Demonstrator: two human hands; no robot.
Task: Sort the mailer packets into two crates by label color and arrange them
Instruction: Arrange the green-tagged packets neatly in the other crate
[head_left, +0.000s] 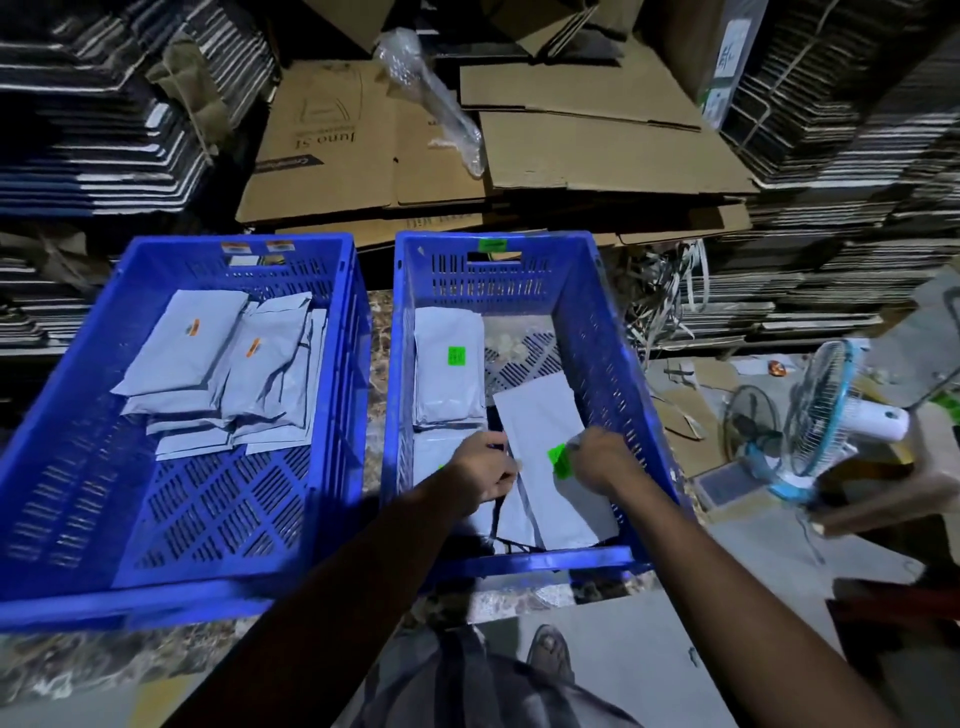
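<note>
Two blue crates side by side on a marbled surface: left crate stacked toward its far end with grey packets bearing orange labels, right crate taking the green ones. In the right crate, one neat pile at the far left with a green label facing up, bare perforated floor beside it. Nearer, a long white mailer packet lying slantwise across the crate, green label at its right edge, overlapping other packets underneath. Left hand clamped on the packet's left edge, fingers curled closed over it; right hand pinching the right edge just at the label, fingertips closed on it. Looks like straightening in progress, sorting well along. Risks from here, as a judgement: slick packets below sliding out of line if this one gets dragged instead of lifted; label creased or peeled under that right pinch; packet left crooked, wasting the bare floor beyond. Small fan close to the right of the crate, could flutter a loose packet if running.
</note>
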